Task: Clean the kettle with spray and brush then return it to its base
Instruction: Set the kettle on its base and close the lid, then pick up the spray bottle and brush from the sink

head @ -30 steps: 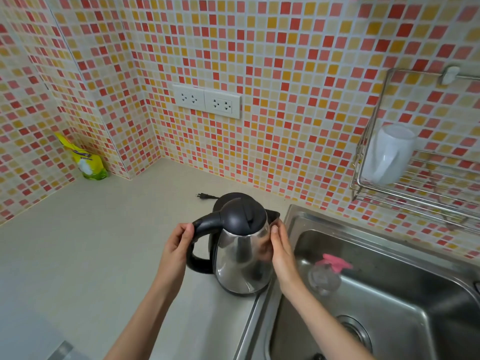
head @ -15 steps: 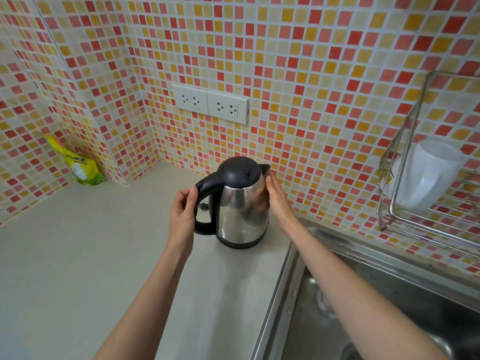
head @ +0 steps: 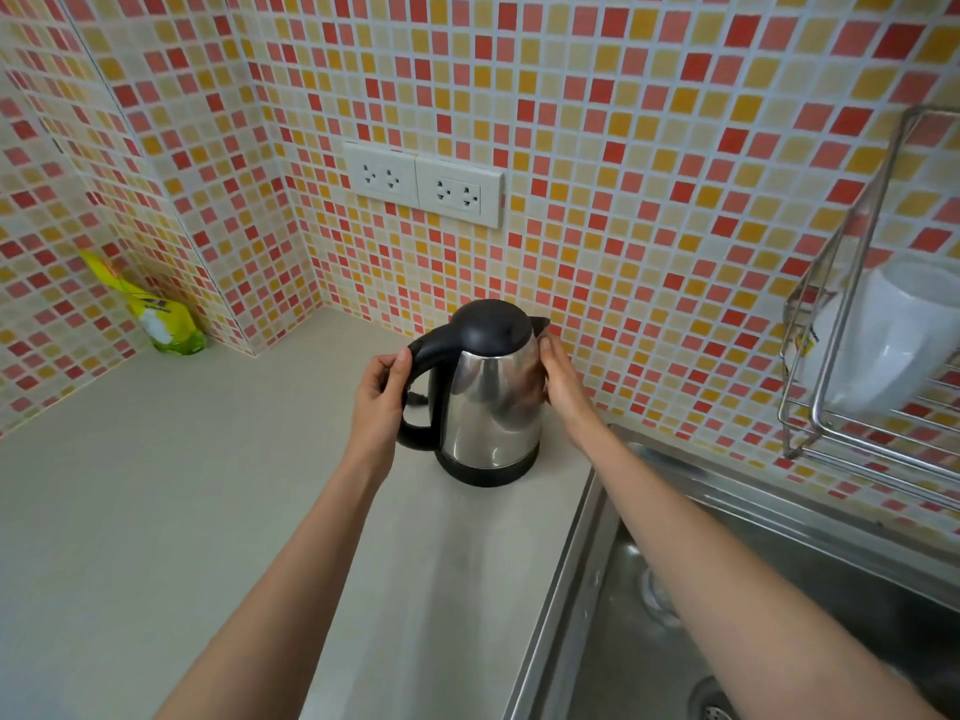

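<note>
Left hand (head: pixel 382 394): curled around the black handle of the electric kettle (head: pixel 491 402), fingers wrapped over the upper curve, gripping it.
Right hand (head: pixel 561 384): pressed flat against the steel side just under the spout, palm and fingers on the metal, steadying rather than closed around anything.
Kettle position: upright between the two hands, lid closed, handle toward the left hand, spout toward the tiled wall on the right.
Kettle footing: black bottom ring down on the surface (head: pixel 156 511); whether that ring includes the separate power base cannot be told from here.
Cord: a short dark piece showing through the handle loop, behind the left fingers.
Surroundings of kettle: near the back wall, just left of the steel sink (head: pixel 779 589), below the double wall socket (head: pixel 423 183).
Far left corner: yellow-green pouch (head: pixel 161 317) leaning against the tiles, well apart from the kettle.
Right wall: wire rack (head: pixel 841 407) holding a white mug (head: pixel 893 335).
</note>
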